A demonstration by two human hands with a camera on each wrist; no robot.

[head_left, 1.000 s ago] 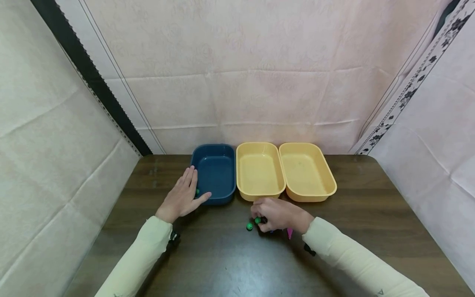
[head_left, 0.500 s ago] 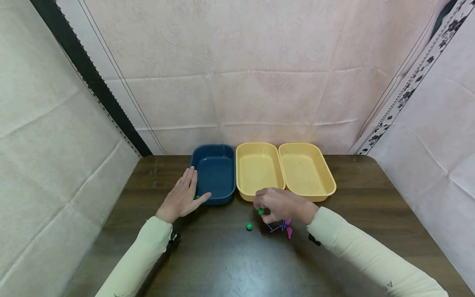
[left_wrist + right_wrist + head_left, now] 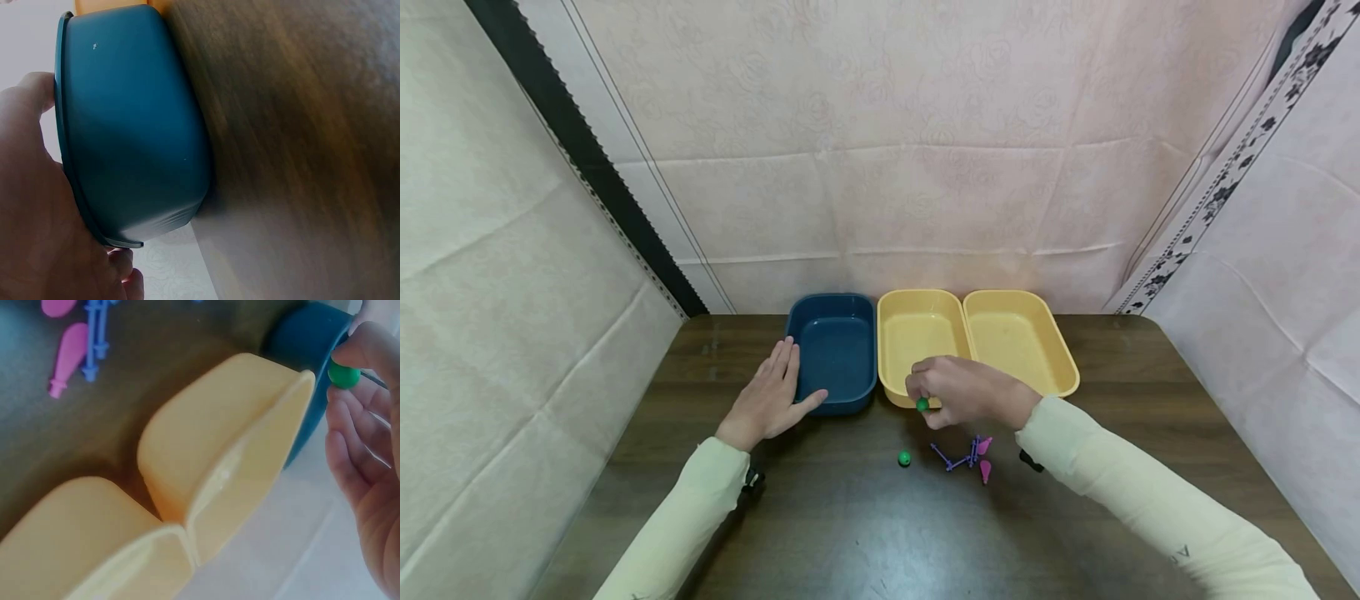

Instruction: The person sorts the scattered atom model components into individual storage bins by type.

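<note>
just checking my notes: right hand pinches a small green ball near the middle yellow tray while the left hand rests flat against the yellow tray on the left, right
Not quite. The left hand rests against a blue tray, not a yellow one; the head view shows it. The rest holds: the right hand pinches a small green ball by the middle yellow tray.

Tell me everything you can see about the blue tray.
The blue tray is a deep, dark blue rectangular bin with rounded corners and a thin rim, apparently smooth plastic. It sits upright on the table, leftmost of three, beside a yellow tray. Its inside looks empty. The left hand rests flat against its near left corner, thumb along the front wall.
</note>
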